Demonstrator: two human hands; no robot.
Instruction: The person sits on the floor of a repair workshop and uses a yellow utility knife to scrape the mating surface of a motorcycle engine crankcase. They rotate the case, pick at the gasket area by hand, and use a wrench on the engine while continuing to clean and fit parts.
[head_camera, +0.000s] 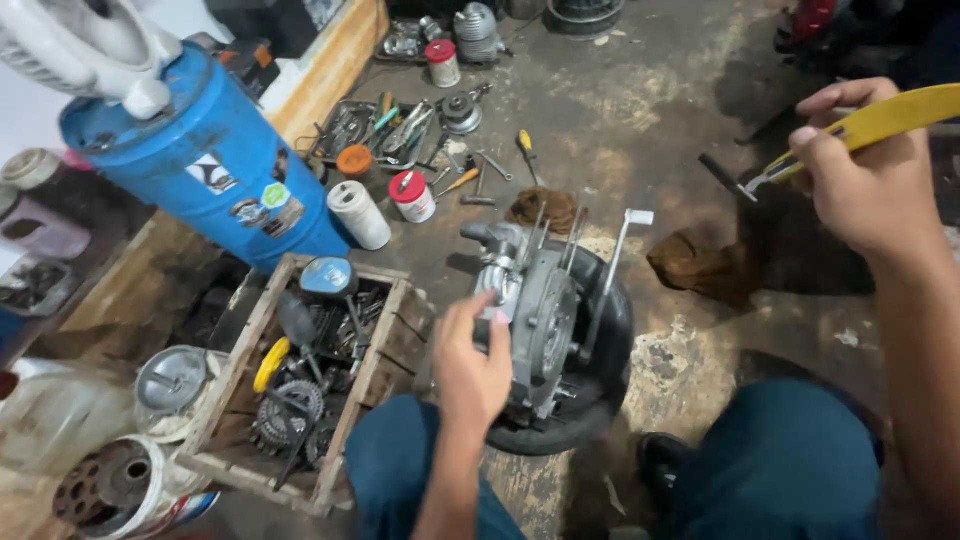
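The left hand (468, 372) rested with loosely curled fingers on the near left side of the engine (535, 320), which sat in a tyre (610, 370) on the floor, while the right hand (865, 180), far right, gripped a yellow-handled tool (870, 125) pointing left toward it.

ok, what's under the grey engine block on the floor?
The engine block sits on a black tyre lying flat on the concrete floor. The left hand rests on the block's near side. The tyre's centre and the block's underside are covered.
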